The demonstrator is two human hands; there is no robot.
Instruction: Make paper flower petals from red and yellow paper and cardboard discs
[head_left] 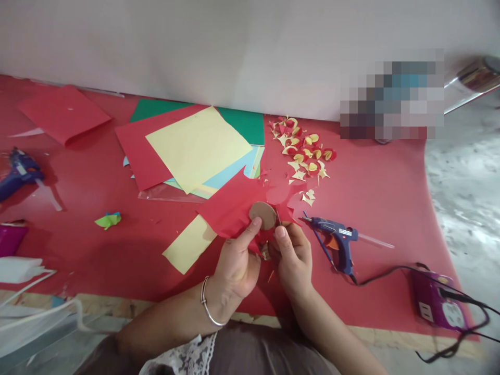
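My left hand (240, 260) grips a sheet of red paper (232, 200), its thumb pressing a round brown cardboard disc (262, 215) flat against the paper. The sheet's right part has ragged, cut-out edges. My right hand (292, 255) is closed at the disc's right edge, around a small tool whose thin blade shows there; most of it is hidden by the fingers. Beneath the left side of the red sheet lies a pale yellow strip (189, 244).
Behind lies a stack of coloured sheets topped by yellow paper (199, 148). Red and yellow cut pieces (312, 139) are scattered at the back right. A blue glue gun (338, 237) lies right, its cord near a purple power socket (439, 302). Another glue gun (21, 172) lies left.
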